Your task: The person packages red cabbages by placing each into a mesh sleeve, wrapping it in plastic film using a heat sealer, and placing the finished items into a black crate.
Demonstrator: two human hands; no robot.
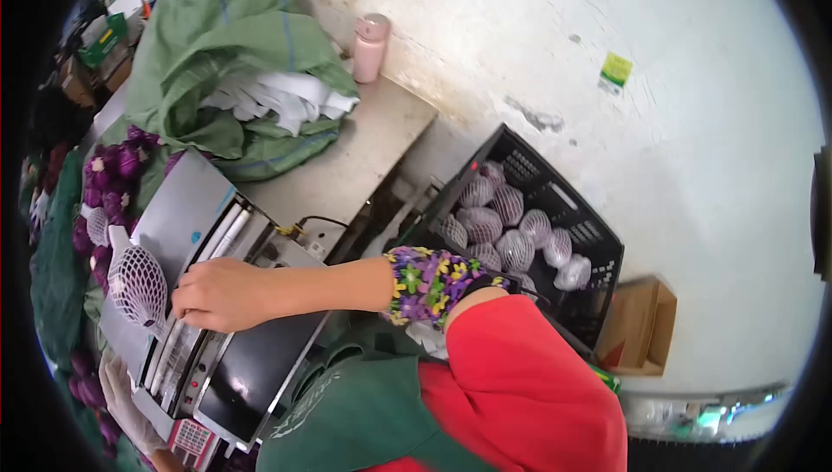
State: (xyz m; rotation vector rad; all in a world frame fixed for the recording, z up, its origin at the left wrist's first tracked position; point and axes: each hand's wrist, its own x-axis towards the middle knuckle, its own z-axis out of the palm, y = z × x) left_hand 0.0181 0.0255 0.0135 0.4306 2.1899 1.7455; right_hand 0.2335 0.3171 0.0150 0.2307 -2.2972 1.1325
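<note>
My right hand [221, 294] is bare, with its fingers curled and pinched together over the rollers [230, 234] of a film wrapping machine [178, 212]. What the fingers hold, if anything, is hidden. Just left of them, on the machine's metal top, lies a purple vegetable in a white foam net [139, 286]. My left hand [126, 403], in a white glove, rests with fingers stretched out by the machine's near left corner. A dark flat plate [256, 377] is on the machine's near side, partly under my right forearm.
Unwrapped purple vegetables [113, 177] are piled left of the machine. At right, a black crate [555, 186] contains several netted, wrapped ones, beside a cardboard box [641, 325]. A green sack [234, 47] with white foam nets [277, 99] and a pink bottle [371, 47] stand on the table [381, 138].
</note>
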